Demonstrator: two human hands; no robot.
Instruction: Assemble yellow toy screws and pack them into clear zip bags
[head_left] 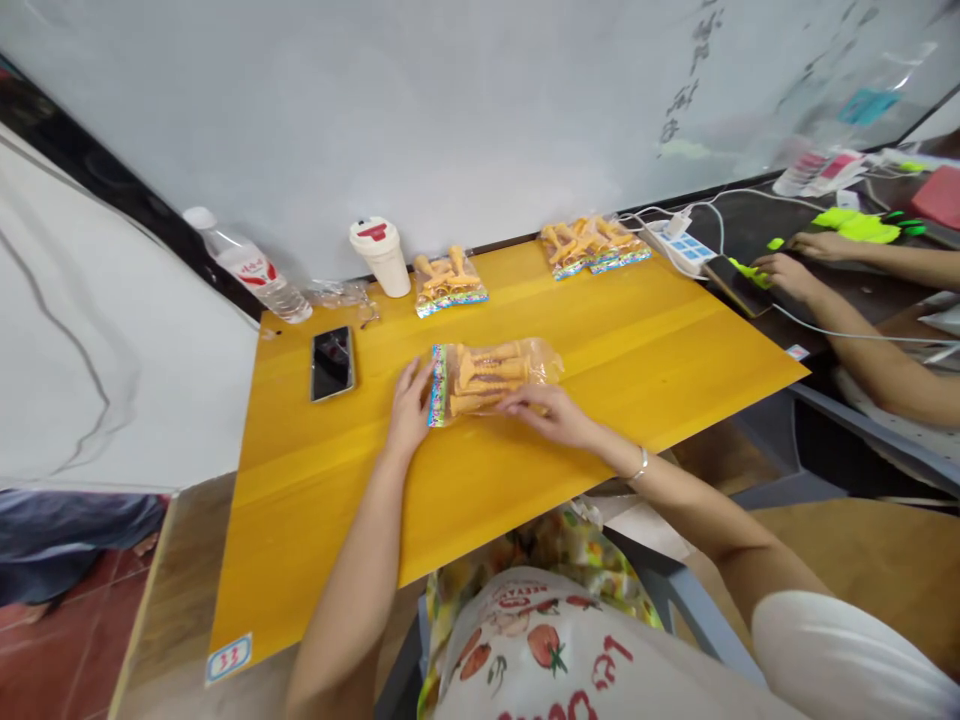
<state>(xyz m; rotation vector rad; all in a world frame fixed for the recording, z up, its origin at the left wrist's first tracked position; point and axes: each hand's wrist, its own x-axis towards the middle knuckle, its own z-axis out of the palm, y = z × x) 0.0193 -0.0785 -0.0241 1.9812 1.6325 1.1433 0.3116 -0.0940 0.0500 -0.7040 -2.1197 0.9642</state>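
Note:
A clear plastic bag of orange toy pieces (491,378) lies flat on the yellow table in front of me, its colourful printed header strip to the left. Several ridged, screw-like shapes show through the film. My left hand (410,408) is closed at the header end, its fingers against the strip's edge. At the lower right of the bag, my right hand (553,414) has its fingers bent and pinching at the film; the exact contact of the fingertips is hard to make out.
Behind lie similar bags, one in the middle (450,282) and more at the back right (592,244). A phone (332,364), a water bottle (259,272) and a lidded white cup (384,262) stand left. A power strip (681,246) and another person's hands (791,275) are at right.

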